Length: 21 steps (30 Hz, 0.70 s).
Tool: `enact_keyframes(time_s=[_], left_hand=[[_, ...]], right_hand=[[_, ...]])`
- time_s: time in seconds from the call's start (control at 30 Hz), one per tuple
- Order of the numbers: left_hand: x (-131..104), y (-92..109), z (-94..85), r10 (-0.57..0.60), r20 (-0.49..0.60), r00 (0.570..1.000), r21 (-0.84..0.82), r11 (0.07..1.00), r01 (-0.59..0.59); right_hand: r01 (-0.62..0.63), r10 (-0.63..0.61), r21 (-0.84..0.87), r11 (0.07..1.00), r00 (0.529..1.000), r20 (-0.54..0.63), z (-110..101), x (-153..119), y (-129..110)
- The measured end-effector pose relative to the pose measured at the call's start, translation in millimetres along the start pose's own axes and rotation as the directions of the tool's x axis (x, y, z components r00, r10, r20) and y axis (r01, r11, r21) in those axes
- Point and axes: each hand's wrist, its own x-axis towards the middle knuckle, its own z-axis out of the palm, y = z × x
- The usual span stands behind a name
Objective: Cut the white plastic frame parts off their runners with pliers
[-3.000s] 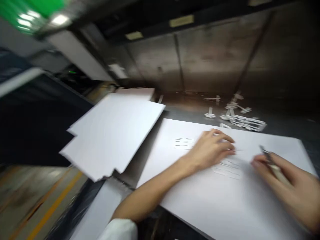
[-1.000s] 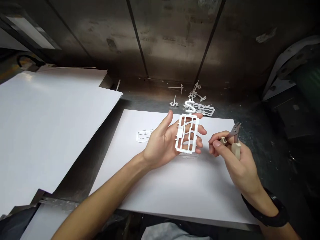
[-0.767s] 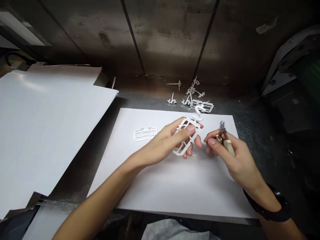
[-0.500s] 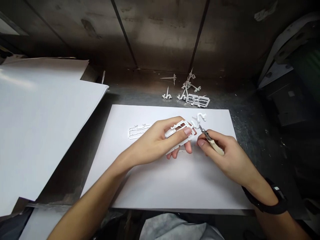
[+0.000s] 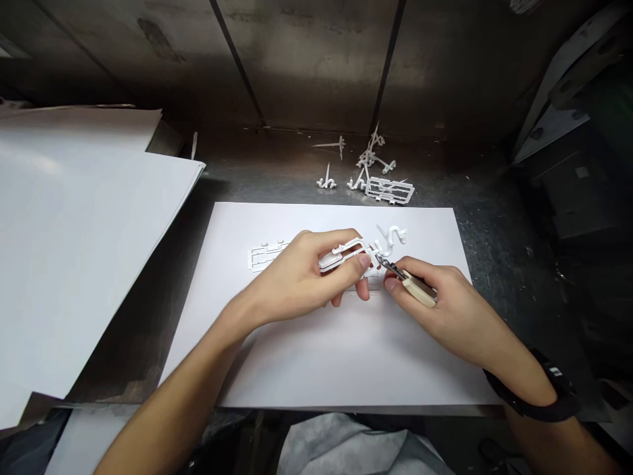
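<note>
Closed between thumb and fingers, my left hand (image 5: 306, 277) holds a white plastic frame (image 5: 333, 260) with thin bars above the paper. From the frame's right end sticks out a curled white sprue (image 5: 393, 239) with a pointed spike. My right hand (image 5: 440, 297) is wrapped round small nippers (image 5: 418, 289) with cream handles. Their jaws sit where the sprue meets the frame; whether they are closed on the plastic I cannot tell. Another white plastic frame (image 5: 264, 256) lies on the paper, partly hidden behind my left hand.
A white paper sheet (image 5: 346, 369) covers the metal bench (image 5: 504, 264) before me. Behind it lie several cut-off sprues (image 5: 326, 181) and a further barred frame (image 5: 390, 190). Large white sheets (image 5: 89, 231) are stacked at left. A metal wall (image 5: 316, 66) stands at the back.
The nippers have moved left, their jaws now closer to the frame at the base of the sprue. My left hand keeps its hold. The whole view has shifted slightly.
</note>
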Motion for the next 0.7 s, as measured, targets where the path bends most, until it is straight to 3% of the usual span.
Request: enact_keyframes(time_s=[0.3, 0.7], left_hand=[[-1.7, 2.5, 0.2, -0.084, 0.070, 0.994, -0.032, 0.996, 0.086], [-2.6, 0.4, -1.4, -0.103, 0.114, 0.988, -0.003, 0.995, 0.104]], right_hand=[[-0.047, 0.032, 0.055, 0.997, 0.971, 0.239, -7.1, -1.4, 2.4], [-0.019, 0.008, 0.047, 0.999, 0.973, 0.232, -3.5, 0.2, -1.1]])
